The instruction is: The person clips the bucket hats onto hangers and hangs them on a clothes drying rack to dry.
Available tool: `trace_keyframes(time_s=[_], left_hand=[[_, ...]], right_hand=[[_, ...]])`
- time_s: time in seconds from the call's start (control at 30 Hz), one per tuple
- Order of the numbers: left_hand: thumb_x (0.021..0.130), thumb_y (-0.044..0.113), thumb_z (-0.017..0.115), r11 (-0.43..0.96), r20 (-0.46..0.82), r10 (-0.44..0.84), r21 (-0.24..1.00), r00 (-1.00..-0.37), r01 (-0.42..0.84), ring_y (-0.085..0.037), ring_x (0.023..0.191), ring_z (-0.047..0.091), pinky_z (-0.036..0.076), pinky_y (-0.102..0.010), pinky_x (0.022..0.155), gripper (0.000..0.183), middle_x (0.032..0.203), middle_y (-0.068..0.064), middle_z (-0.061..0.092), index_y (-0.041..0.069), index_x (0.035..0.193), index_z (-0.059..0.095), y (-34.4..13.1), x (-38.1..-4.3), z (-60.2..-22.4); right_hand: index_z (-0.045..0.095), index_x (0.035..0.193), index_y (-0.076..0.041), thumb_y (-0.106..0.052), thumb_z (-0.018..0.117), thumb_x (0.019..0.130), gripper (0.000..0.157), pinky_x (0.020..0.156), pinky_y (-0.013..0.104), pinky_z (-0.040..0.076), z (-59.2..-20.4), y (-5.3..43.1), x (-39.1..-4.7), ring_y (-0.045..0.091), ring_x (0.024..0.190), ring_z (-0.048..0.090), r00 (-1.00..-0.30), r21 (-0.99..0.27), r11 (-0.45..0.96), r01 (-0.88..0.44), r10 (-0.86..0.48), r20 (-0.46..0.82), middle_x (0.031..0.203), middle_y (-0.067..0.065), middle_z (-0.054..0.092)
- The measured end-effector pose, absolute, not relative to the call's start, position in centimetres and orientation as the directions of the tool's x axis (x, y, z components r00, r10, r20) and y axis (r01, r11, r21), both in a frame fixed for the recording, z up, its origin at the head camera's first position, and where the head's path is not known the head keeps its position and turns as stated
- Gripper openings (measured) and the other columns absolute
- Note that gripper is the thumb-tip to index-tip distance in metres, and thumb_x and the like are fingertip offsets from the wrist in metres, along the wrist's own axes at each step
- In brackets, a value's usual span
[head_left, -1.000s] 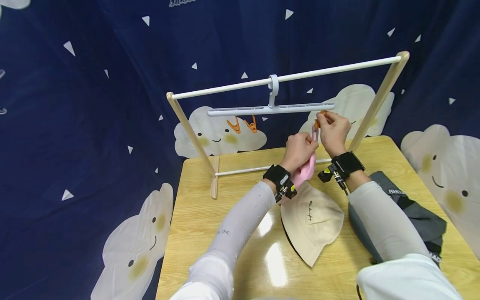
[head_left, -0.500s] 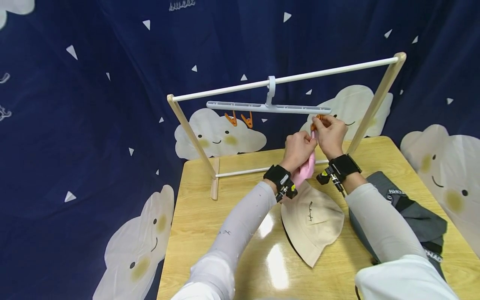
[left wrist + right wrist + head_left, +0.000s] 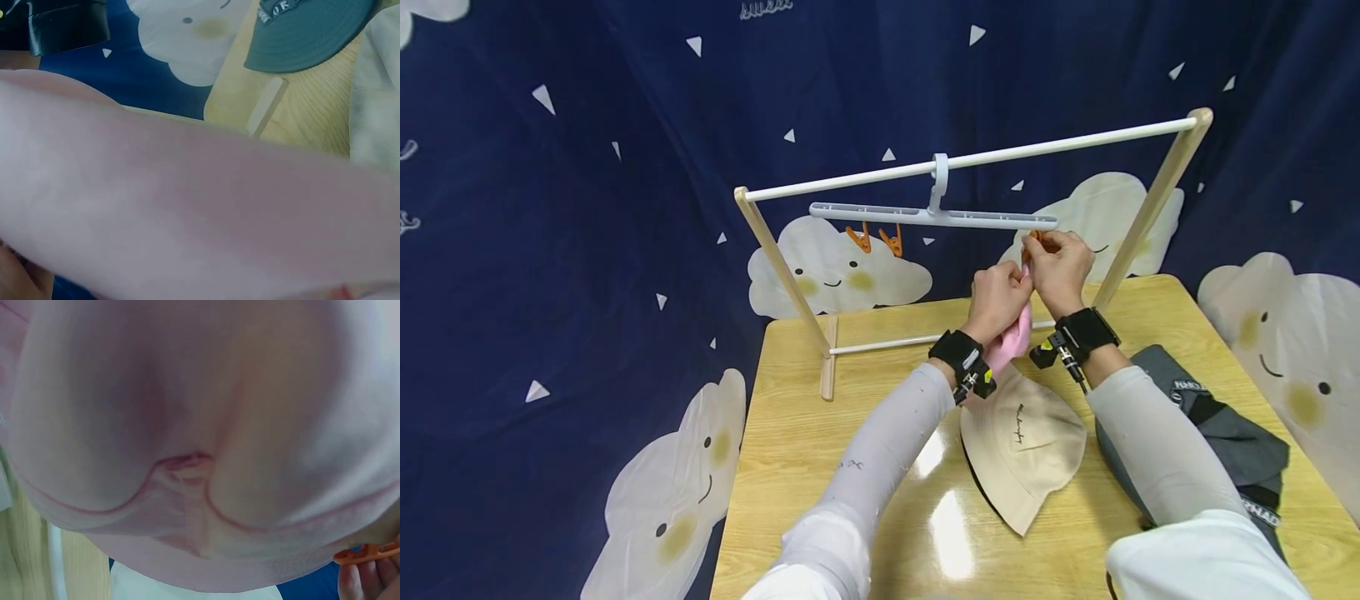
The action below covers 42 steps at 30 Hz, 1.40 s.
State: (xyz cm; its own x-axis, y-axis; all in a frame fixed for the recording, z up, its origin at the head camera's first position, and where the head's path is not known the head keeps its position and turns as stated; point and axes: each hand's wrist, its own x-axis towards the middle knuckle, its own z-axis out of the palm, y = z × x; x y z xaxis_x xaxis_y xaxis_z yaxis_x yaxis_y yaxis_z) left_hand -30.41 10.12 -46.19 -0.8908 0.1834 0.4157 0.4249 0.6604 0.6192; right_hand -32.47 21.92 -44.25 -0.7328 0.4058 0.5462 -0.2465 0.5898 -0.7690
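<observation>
Hanger (image 3: 934,217) askew: left end higher, right end lower than before.

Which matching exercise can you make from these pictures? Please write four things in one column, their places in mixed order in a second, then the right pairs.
Things:
1. beige fabric hat with dark lettering
2. pale grey plastic hanger
3. two orange plastic clips
4. soft pink cloth item

Places:
A. beneath the hanger's left half
B. held in the person's left hand
C. lying on the light wooden table
D. hooked over the white upper rod

Pairs: 1-C, 2-D, 3-A, 4-B
</observation>
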Motion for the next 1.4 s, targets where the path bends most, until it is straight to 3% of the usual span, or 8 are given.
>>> trace_keyframes(time_s=[0.23, 0.47, 0.63, 0.73, 1.07, 1.4], left_hand=[[0.102, 0.022, 0.065, 0.649, 0.514, 0.177, 0.58, -0.839, 0.493, -0.007, 0.062, 0.061, 0.04, -0.018, 0.056, 0.026, 0.068, 0.008, 0.068, 0.014, 0.078, 0.069, 10.2, -30.7, -46.1], [0.098, 0.017, 0.07, 0.659, 0.566, 0.166, 0.546, -0.808, 0.518, -0.007, 0.063, 0.062, 0.043, -0.019, 0.059, 0.016, 0.071, 0.007, 0.07, 0.013, 0.083, 0.074, 10.1, -30.8, -46.1], [0.099, 0.017, 0.07, 0.672, 0.571, 0.203, 0.51, -0.796, 0.537, -0.009, 0.065, 0.06, 0.044, -0.023, 0.063, 0.014, 0.071, 0.006, 0.066, 0.014, 0.086, 0.074, 10.4, -31.3, -45.7], [0.099, 0.017, 0.07, 0.684, 0.573, 0.213, 0.491, -0.791, 0.54, -0.009, 0.064, 0.057, 0.045, -0.024, 0.063, 0.014, 0.07, 0.007, 0.062, 0.016, 0.085, 0.072, 10.6, -31.8, -45.4], [0.096, 0.013, 0.069, 0.652, 0.553, 0.177, 0.554, -0.814, 0.518, -0.006, 0.062, 0.052, 0.039, -0.018, 0.059, 0.014, 0.068, 0.007, 0.06, 0.016, 0.082, 0.071, 11.5, -32.4, -44.8], [0.093, 0.012, 0.07, 0.611, 0.487, 0.094, 0.66, -0.868, 0.437, -0.007, 0.064, 0.056, 0.041, -0.018, 0.059, 0.015, 0.068, 0.008, 0.06, 0.016, 0.079, 0.07, 12.5, -32.4, -44.9]], right_hand=[[0.082, 0.089, 0.0, -0.019, 0.08, 0.091, 0.019, 0.077, 0.029, 0.039, -43.7, 21.7, -32.4, 0.031, 0.083, 0.065, -0.746, -0.79, 0.575, -0.212, 0.428, 0.511, 0.088, 0.02, 0.077], [0.082, 0.093, 0.002, -0.018, 0.079, 0.092, 0.02, 0.088, 0.045, 0.042, -44.1, 21.2, -32.1, 0.037, 0.089, 0.066, -0.759, -0.808, 0.559, -0.186, 0.44, 0.48, 0.089, 0.023, 0.076], [0.081, 0.096, 0.004, -0.017, 0.081, 0.09, 0.021, 0.089, 0.05, 0.042, -44.0, 21.1, -32.0, 0.04, 0.089, 0.065, -0.753, -0.807, 0.559, -0.189, 0.445, 0.484, 0.091, 0.025, 0.074], [0.08, 0.098, 0.005, -0.018, 0.082, 0.089, 0.024, 0.087, 0.047, 0.042, -43.5, 21.1, -32.2, 0.039, 0.089, 0.065, -0.76, -0.805, 0.561, -0.194, 0.433, 0.485, 0.091, 0.026, 0.073], [0.08, 0.109, -0.002, -0.03, 0.082, 0.091, 0.033, 0.078, 0.02, 0.041, -42.6, 22.3, -32.8, 0.025, 0.092, 0.069, -0.835, -0.824, 0.549, -0.136, 0.384, 0.394, 0.103, 0.019, 0.078], [0.075, 0.117, 0.0, -0.031, 0.075, 0.096, 0.037, 0.073, 0.012, 0.047, -42.1, 23.1, -32.6, 0.019, 0.1, 0.069, -0.902, -0.85, 0.506, -0.145, 0.287, 0.324, 0.112, 0.02, 0.075]])
